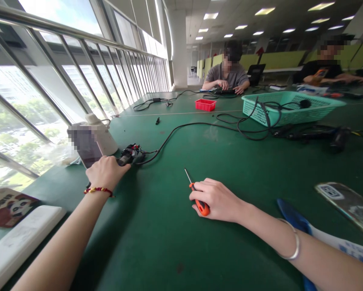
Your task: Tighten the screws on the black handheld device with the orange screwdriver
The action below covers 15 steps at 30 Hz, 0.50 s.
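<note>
At the left, my left hand point(107, 171) is closed on the near end of a black corded device point(131, 154) lying on the green table. The device's inner parts, with bits of red and metal, lie bare, and I cannot make out its kind. A black cord point(173, 133) runs from it across the table. My right hand point(214, 199) is closed around the orange and black handle of a screwdriver point(201, 205). The shaft points up and to the left, its tip apart from the device. My left fingertips are partly hidden behind the hand.
A green basket point(293, 117) with cables stands at the back right, a red bin point(205, 105) farther left. A white jug point(104, 135) is beside the railing point(78, 40). A phone point(347, 204) lies at the right. Two people sit at the far side.
</note>
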Tool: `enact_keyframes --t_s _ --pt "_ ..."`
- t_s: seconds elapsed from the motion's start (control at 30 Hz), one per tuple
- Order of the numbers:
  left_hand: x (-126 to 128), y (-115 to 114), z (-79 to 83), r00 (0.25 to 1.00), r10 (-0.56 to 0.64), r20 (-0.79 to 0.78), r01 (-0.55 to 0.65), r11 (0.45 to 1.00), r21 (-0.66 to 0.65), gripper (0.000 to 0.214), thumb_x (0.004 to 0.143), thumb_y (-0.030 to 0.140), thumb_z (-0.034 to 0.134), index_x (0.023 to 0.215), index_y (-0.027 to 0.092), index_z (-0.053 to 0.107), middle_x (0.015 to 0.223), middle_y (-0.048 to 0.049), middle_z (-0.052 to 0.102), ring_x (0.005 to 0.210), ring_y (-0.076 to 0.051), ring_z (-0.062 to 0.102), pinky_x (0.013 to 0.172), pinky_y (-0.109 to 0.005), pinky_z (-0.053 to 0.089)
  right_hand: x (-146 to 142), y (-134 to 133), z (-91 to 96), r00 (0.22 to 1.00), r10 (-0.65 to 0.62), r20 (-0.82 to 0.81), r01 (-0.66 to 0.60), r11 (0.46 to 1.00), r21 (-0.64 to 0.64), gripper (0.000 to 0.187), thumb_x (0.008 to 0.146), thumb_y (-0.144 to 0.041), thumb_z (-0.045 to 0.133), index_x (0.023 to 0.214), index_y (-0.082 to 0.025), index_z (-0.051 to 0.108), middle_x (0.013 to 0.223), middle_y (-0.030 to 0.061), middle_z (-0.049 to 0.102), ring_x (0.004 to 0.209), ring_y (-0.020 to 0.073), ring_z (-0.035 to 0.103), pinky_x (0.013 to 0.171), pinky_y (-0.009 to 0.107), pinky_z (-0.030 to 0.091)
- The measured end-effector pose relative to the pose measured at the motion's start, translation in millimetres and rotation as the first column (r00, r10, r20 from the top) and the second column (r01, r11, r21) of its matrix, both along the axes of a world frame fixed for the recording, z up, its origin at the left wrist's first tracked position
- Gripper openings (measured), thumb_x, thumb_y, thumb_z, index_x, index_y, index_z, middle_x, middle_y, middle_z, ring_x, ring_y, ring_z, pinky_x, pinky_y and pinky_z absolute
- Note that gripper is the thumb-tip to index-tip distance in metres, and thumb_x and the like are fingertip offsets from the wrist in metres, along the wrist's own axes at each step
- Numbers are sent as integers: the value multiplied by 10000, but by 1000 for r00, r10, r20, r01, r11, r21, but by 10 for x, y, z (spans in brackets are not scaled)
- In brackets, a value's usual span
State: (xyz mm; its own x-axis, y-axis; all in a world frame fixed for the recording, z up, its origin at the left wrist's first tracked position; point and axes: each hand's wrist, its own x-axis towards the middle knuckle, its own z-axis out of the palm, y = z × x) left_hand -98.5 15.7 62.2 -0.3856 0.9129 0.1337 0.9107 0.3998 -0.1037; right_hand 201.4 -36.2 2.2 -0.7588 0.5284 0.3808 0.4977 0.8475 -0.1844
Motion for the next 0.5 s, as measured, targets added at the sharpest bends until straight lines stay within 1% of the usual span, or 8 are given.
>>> enact_keyframes --t_s 0.07,0.17,0.23,0.37,0.5 --pt "-73 -24 20 999 44 -13 -43 997 57 553 718 563 460 961 88 606 1047 -181 602 936 -372 590 693 -422 477 -3 3 -7 1000 1 -8 -1 1000 -6 60 746 -183 572 787 -167 613 794 25 611 676 121 518 656 259 381" --pt "-118 -46 21 994 104 -33 -97 981 166 544 739 512 465 1070 87 544 1100 -176 571 928 -367 596 703 -440 481 -8 13 -19 1000 1 -12 -1 1000 -17 67 754 -189 567 800 -168 612 812 26 615 687 121 522 668 261 387" --pt "-121 -50 -4 992 118 -41 -108 974 201 515 761 467 457 1101 83 504 1114 -172 561 919 -362 601 700 -448 483 -10 17 -20 1000 -2 -10 2 1000 -20 70 756 -192 566 804 -169 611 817 25 616 691 121 523 674 264 391" --pt "-137 -27 -100 995 72 -66 -58 978 201 424 785 422 447 1071 111 490 1081 -144 582 905 -344 610 673 -432 487 -10 9 -7 1000 -5 -12 5 1000 -20 64 752 -184 570 797 -166 612 816 27 618 686 120 524 671 264 396" --pt "-178 -2 -188 992 45 -119 -15 970 243 375 807 423 427 1044 139 489 1042 -122 593 880 -312 618 635 -381 478 -13 4 -7 1000 -6 -12 5 1000 -13 65 754 -192 571 799 -168 611 813 26 617 683 121 524 672 267 401"
